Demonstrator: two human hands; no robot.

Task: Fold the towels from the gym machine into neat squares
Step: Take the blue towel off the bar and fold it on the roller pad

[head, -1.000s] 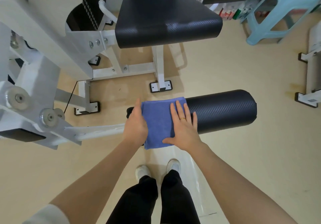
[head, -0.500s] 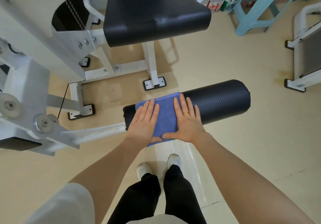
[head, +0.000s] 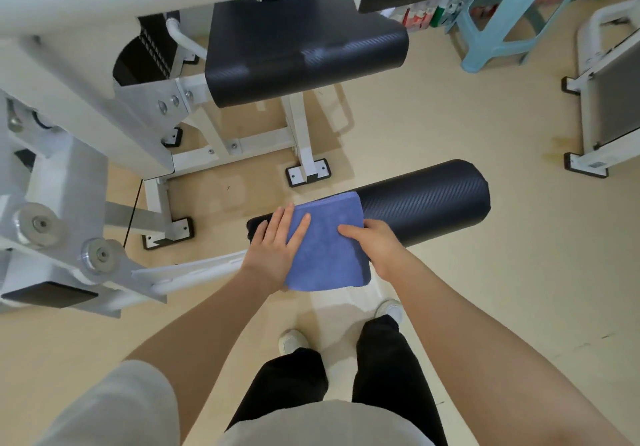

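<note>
One blue towel (head: 329, 241), folded into a rough square, lies draped over the near end of a black padded roller (head: 426, 199) on a white gym machine (head: 86, 134). Its front edge hangs down past the roller toward the floor (head: 450, 116).

The left hand (head: 277, 248) lies flat and open on the towel's left side, fingers spread and pointing away from the person, with the outer fingers reaching onto the bare roller end. The right hand (head: 375, 248) is closed on the towel's right edge: the thumb rests on top of the cloth and the other fingers curl under or behind the edge, out of sight.

Around this, the machine carries one black padded seat (head: 304, 50) above and behind the roller, standing on white legs with black-edged foot plates. To the left are the machine's grey and white lever arm, two round pivot discs and a thin black cable. A dark weight stack shows behind the seat.

At the upper right stands one pale blue plastic stool (head: 519, 5), with coloured boxes behind it that are too blurred to read. The white frame of a second machine (head: 599, 92) enters at the right edge.

Below the towel are the person's two white shoes (head: 292, 341) and black trousers; a light sleeve shows on the left upper arm. Nothing lies between the hands and the towel.
</note>
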